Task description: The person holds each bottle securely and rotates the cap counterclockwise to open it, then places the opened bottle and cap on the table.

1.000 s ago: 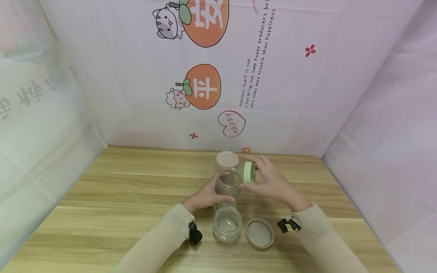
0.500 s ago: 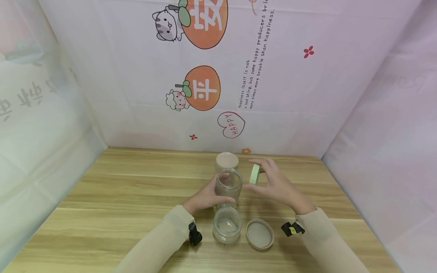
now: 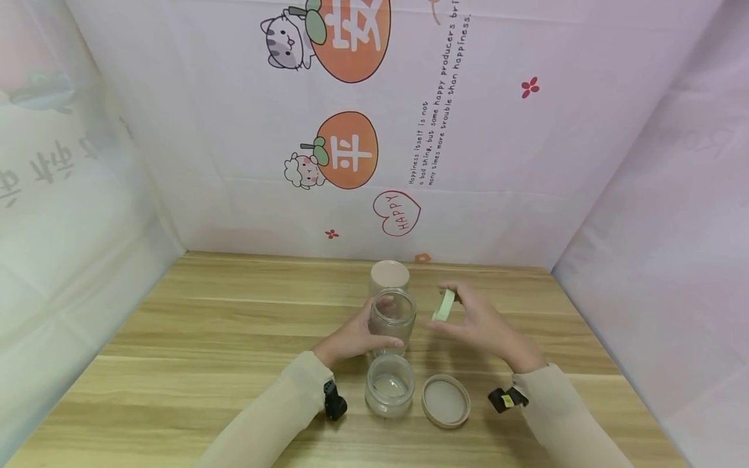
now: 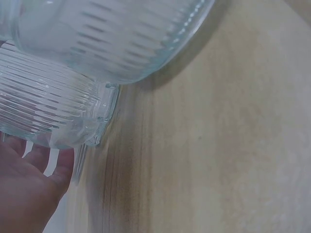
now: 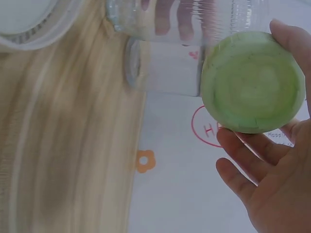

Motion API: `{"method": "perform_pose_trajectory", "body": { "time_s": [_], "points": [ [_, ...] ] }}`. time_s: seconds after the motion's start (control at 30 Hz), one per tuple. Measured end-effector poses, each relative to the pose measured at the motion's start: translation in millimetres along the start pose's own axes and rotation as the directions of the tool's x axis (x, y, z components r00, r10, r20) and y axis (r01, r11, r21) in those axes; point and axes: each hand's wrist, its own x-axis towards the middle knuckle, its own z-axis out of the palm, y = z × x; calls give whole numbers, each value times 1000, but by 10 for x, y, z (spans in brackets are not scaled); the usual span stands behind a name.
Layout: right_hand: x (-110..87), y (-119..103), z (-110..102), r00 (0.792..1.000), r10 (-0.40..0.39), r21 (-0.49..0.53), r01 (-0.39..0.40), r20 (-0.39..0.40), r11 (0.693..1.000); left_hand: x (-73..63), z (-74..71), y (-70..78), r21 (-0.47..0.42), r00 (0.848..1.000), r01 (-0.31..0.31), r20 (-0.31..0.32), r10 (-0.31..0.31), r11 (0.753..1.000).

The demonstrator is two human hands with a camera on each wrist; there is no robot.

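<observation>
My left hand (image 3: 354, 337) grips a tall ribbed glass jar (image 3: 393, 325) around its side; the jar's mouth is uncovered. In the left wrist view, fingers (image 4: 63, 167) show behind the ribbed glass. My right hand (image 3: 482, 325) pinches a light green jar lid (image 3: 445, 305) by its rim, tilted on edge and held to the right of the jar. The right wrist view shows the lid's round green face (image 5: 252, 82) between thumb and fingertips. Nearer to me stands a short uncovered glass jar (image 3: 389, 389), with a pale lid (image 3: 446, 402) lying beside it, inner side up.
Behind the gripped jar is another jar with a pinkish-beige lid (image 3: 389, 274). The wooden table (image 3: 222, 325) ends at a printed white cloth (image 3: 468, 221) at the back, with cloth walls on both sides.
My right hand has drawn the green lid away from the jar, to the right and slightly nearer, turning it more edge-on. My left hand stays on the jar.
</observation>
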Motion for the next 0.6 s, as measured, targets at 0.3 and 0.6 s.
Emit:
{"method": "perform_pose_trajectory", "body": {
  "time_s": [0.3,0.6],
  "points": [
    [-76,99,32,1000,0,4,0,24,1000,-1,-3,2,-10,1000,-12,5,12,1000],
    [-124,173,67,997,-20,-9,20,70,1000,-4,-14,-5,-4,1000,-13,13,13,1000]
  ]
}}
